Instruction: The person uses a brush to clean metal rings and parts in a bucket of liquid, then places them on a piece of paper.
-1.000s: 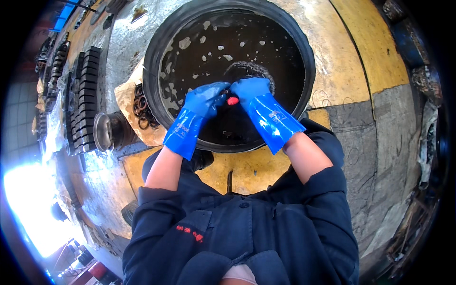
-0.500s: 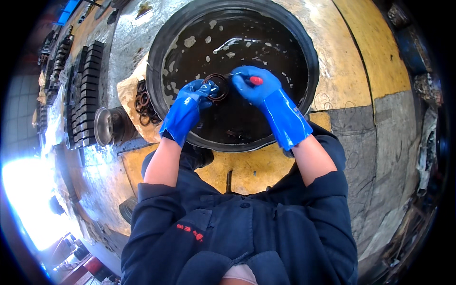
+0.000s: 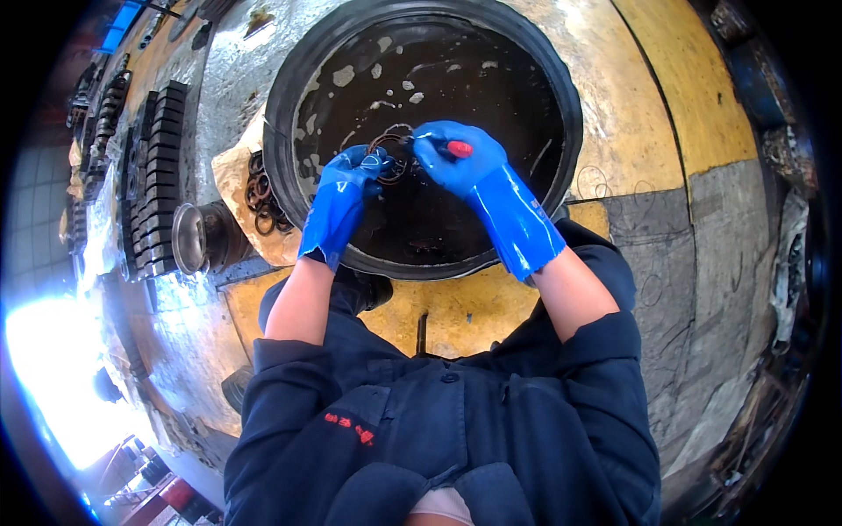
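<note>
My left hand [image 3: 351, 175], in a blue rubber glove, pinches a dark brown ring [image 3: 382, 140] by its near left side. My right hand [image 3: 463, 163], gloved the same way, is closed around a tool with a red handle [image 3: 459, 149], whose end sticks out of the fist. The tool's working end is beside the ring and too dark to make out. Both hands hover over a wide black round tub [image 3: 570, 131] of dark liquid with pale foam patches.
Several dark rings [image 3: 261, 197] lie on a piece of cardboard [image 3: 230, 171] left of the tub. Beside it stands a round metal part [image 3: 195, 238] on its side. A row of black ribbed metal parts [image 3: 162, 180] lines the far left. Grey and yellow sheets [image 3: 693, 245] cover the right floor.
Both hands have shifted slightly left, my right hand a little more. The ring now shows at a different angle, and the gap between the right hand and the ring has narrowed.
</note>
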`<state>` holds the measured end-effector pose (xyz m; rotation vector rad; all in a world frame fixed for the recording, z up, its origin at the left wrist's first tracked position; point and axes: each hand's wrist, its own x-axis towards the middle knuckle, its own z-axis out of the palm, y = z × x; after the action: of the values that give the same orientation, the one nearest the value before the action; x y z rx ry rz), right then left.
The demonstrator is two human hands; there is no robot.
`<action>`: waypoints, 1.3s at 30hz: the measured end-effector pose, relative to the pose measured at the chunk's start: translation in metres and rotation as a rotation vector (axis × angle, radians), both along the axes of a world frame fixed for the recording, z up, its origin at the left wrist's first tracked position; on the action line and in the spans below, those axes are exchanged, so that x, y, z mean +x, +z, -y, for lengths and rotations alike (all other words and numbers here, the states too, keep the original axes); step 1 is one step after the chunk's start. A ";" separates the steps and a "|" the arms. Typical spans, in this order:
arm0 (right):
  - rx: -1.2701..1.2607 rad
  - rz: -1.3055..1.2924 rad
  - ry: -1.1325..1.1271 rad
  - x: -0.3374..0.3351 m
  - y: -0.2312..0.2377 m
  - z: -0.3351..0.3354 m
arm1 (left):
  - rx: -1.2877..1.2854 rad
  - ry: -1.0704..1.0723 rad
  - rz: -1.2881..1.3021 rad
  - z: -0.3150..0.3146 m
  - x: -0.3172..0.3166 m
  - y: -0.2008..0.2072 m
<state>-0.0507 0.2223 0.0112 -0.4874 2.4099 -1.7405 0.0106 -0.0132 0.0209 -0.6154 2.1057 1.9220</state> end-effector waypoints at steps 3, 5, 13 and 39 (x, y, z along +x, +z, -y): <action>-0.126 -0.260 0.029 0.001 0.010 0.008 | 0.013 -0.020 -0.043 0.005 0.003 -0.013; -0.001 -0.154 -0.018 0.000 0.009 0.005 | -0.002 -0.037 -0.068 0.001 0.001 -0.009; 0.167 0.588 -0.086 -0.007 0.000 0.000 | -0.077 0.007 -0.127 -0.013 0.002 0.004; 0.172 0.041 0.181 0.018 -0.004 0.009 | -0.046 0.054 -0.083 -0.010 -0.001 0.004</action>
<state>-0.0327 0.2131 0.0068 -0.6186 2.3764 -1.4422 0.0098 -0.0030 0.0248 -0.6175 2.2115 1.9649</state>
